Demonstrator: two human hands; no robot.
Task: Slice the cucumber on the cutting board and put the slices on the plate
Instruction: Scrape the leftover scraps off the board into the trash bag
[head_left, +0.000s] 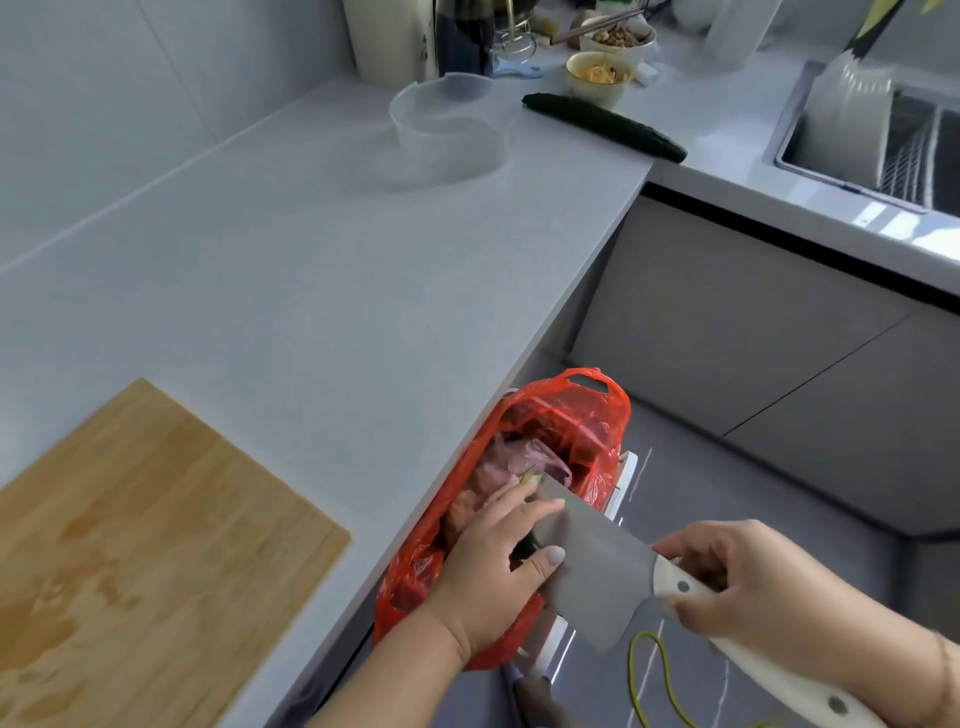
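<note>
The right hand (737, 577) grasped the knife (602, 566) handle over the red bag (571, 415); the left hand (498, 561) fingers lay straight on its blade; the cucumber (605, 126) lay on the bench (311, 249)

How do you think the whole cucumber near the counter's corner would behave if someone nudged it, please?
The cucumber looks long and round, so it would probably roll rather than slide. It lies close to the counter edge, so a push could send it off. It looks straight and probably stiff.
</note>
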